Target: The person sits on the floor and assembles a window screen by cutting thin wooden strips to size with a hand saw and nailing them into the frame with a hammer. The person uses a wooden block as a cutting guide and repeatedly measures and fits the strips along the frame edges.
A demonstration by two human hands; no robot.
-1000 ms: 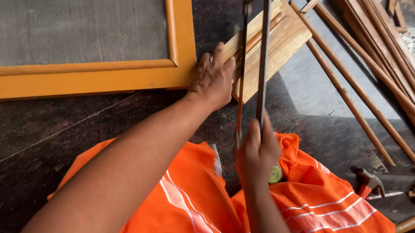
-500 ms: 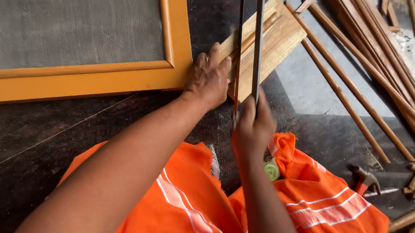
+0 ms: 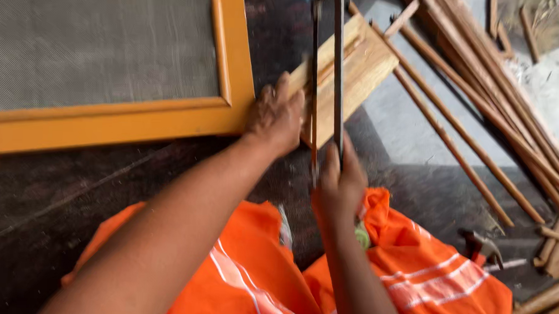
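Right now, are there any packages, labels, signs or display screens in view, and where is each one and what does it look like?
None in view: no package, label, sign or display screen.
Nearest thing: a mesh panel in an orange wooden frame, flat at upper left, grey mesh, no markings, beside the left hand.

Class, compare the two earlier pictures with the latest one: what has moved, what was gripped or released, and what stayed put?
The right hand and the saw it grips have shifted slightly along the cut. Nothing was taken up or let go. The left hand still presses down the wooden block beside the orange frame; the sticks lie unmoved.
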